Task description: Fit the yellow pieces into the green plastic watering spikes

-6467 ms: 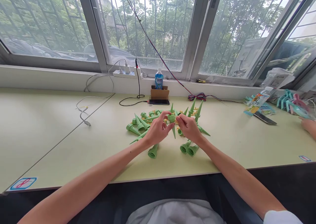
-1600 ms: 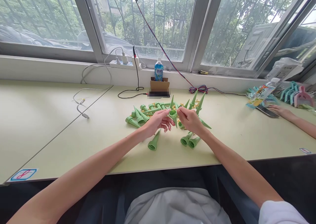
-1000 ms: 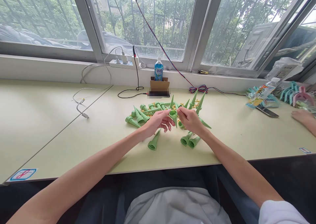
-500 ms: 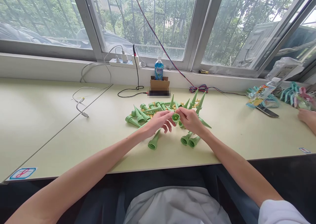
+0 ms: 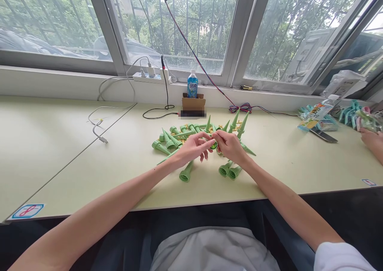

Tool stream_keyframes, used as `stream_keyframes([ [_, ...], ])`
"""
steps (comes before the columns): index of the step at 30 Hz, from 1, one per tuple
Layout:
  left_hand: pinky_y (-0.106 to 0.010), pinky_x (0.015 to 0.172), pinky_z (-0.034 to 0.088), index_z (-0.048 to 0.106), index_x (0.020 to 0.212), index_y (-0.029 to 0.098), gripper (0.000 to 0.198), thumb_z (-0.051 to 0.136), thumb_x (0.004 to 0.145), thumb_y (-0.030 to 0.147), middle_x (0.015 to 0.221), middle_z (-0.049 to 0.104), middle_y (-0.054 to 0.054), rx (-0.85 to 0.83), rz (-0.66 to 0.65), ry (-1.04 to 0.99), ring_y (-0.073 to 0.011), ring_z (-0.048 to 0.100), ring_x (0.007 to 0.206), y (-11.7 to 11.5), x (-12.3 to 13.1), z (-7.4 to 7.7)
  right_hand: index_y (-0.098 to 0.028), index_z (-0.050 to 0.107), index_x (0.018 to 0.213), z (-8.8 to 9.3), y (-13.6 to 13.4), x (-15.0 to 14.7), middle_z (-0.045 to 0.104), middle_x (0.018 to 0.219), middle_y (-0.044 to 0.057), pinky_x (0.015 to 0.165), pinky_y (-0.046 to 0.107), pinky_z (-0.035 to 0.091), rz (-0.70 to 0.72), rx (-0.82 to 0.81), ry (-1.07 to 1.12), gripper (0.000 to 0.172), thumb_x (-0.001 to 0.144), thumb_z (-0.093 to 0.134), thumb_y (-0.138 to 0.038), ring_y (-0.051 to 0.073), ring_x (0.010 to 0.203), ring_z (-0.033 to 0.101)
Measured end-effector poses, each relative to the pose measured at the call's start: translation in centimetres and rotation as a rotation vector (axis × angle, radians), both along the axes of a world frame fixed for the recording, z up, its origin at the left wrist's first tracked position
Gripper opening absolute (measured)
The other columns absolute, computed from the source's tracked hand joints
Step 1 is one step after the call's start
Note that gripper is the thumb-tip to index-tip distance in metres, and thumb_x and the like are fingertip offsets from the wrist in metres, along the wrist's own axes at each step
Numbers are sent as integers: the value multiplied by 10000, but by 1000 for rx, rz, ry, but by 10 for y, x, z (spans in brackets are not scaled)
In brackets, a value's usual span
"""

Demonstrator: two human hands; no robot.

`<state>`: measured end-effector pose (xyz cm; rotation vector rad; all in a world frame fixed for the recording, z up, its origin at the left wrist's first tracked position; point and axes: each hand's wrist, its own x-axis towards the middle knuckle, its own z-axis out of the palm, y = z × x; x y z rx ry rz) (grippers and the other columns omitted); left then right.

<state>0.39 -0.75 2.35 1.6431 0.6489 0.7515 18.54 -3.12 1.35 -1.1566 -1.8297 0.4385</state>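
Observation:
Between my two hands is a green plastic watering spike (image 5: 214,145), its wide round end partly covered by my fingers. My left hand (image 5: 196,146) is closed on it from the left, thumb and forefinger by the rim. From the right, my right hand (image 5: 229,144) pinches at the same spike; any small part in those fingertips is hidden. Just behind lies a pile of green spikes (image 5: 169,141) with small yellow pieces (image 5: 239,124) among them. Nearer me, one loose spike (image 5: 184,175) lies below my left hand, and two more spikes (image 5: 229,170) lie below my right.
Behind the pile stand a small cardboard box (image 5: 194,102) and a blue bottle (image 5: 192,84). Cables (image 5: 242,107) run along the back. To the right are a phone (image 5: 323,134), a clear bottle (image 5: 318,112), bagged clips (image 5: 354,113) and another person's hand (image 5: 371,139).
My left thumb and fingers have shifted over the spike's round end, so less of its opening shows. My right hand stays nearly in place. The other person's hand moves slightly up and left.

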Motion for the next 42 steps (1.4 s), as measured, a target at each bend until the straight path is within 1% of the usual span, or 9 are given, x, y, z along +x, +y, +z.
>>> stream_keyframes([
  [3,-206,444,456,578,976,161,455,627,843,593,717,683,-63,-35,-7,-11,-124,620,523,1,1,1,-203,522,735,-1,0,0,532,505,-31,500,245,409,-2,2,31,397,992,432,-492,116,451,506],
  [8,-224,435,455,550,1026,158,520,531,874,655,746,709,-101,-204,-19,-76,-155,648,514,2,3,1,-200,551,764,-2,1,-1,569,536,-24,506,249,421,7,6,60,381,985,450,-493,119,466,530],
  [11,-218,443,456,551,1010,160,476,634,838,596,753,708,-95,-240,-7,-86,-153,654,523,2,3,1,-199,561,781,-1,1,-1,595,555,-16,502,253,425,26,-8,67,363,984,457,-481,123,472,540],
  [16,-206,457,446,588,948,156,410,747,781,495,660,645,-36,-282,39,-134,-132,630,521,4,2,1,-198,579,840,-1,2,1,617,600,-13,525,256,446,75,-25,91,296,984,472,-433,132,515,586],
  [20,-211,479,449,621,919,142,317,742,800,409,678,635,-37,-300,85,-179,-108,600,519,6,0,1,-200,603,955,-2,2,2,629,663,-10,588,277,499,154,-32,122,223,975,497,-394,140,571,623],
  [24,-220,490,456,636,887,134,237,720,811,343,639,607,-23,-304,146,-191,-97,568,497,7,-1,1,-205,592,1024,-2,3,2,651,714,0,648,301,539,228,-59,141,207,967,513,-387,147,622,640],
  [29,-227,479,452,642,872,128,237,704,813,349,587,578,-15,-304,155,-182,-111,561,485,8,-2,0,-202,572,962,-3,4,2,627,646,-18,609,274,503,186,-51,68,189,983,482,-367,128,553,601],
  [37,-228,478,454,635,859,119,220,675,819,332,629,645,-67,-291,137,-159,-113,564,472,10,-2,-2,-210,540,859,-7,6,5,515,525,-58,554,237,425,148,-31,-22,209,992,451,-345,107,470,509],
  [42,-227,471,451,636,857,122,204,659,831,323,615,634,-57,-268,144,-162,-113,563,466,9,-2,-1,-207,516,806,-6,6,6,469,508,-61,528,239,373,110,-20,-73,236,982,457,-354,102,454,434],
])
